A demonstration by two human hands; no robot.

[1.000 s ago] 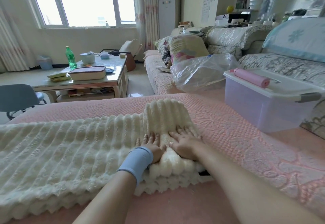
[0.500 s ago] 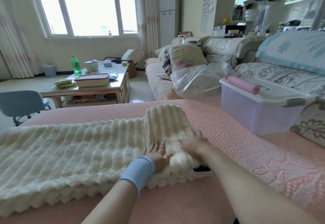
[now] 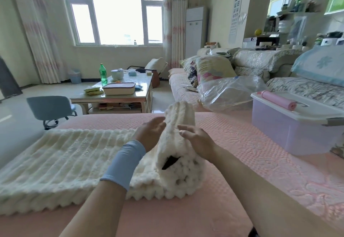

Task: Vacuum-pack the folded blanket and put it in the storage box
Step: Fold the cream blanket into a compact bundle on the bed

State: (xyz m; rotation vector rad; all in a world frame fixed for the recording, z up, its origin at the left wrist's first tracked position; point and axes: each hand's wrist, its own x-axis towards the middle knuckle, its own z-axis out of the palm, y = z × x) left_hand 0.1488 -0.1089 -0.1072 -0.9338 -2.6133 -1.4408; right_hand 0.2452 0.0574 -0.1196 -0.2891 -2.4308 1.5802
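1. The cream ribbed blanket (image 3: pixel 70 160) lies in folded layers on the pink bed cover (image 3: pixel 242 153). It runs from 9 o'clock to the centre of the view.
2. The blanket's right end stands up as a thick fold at the centre, with its top leaning toward 12 o'clock.
3. The left hand (image 3: pixel 150 134), with a blue wristband (image 3: pixel 124 162) on its wrist, lies flat against the fold's 9 o'clock side, fingers extended.
4. The right hand (image 3: pixel 197 141) presses the fold's 3 o'clock side with loosely bent fingers. Its thumb is not visible.
5. The hands are apart with the fold sandwiched between them. Neither hand visibly closes around the fabric.
6. A dark patch shows at the near end of the fold, toward 6 o'clock. What it is cannot be told.
7. The translucent storage box (image 3: pixel 290 130) sits on the bed cover at 3 o'clock of the fold, well apart from it. Its white lid (image 3: pixel 316 112) is on, and a pink roll (image 3: pixel 279 99) rests on the lid.
8. A clear plastic bag (image 3: pixel 229 91) lies crumpled at 1 o'clock, just beyond the box.
9. A coffee table (image 3: pixel 119 99) stands at 11 o'clock with a green bottle (image 3: pixel 103 73) on it. A blue chair (image 3: pixel 50 108) is at 10 o'clock.
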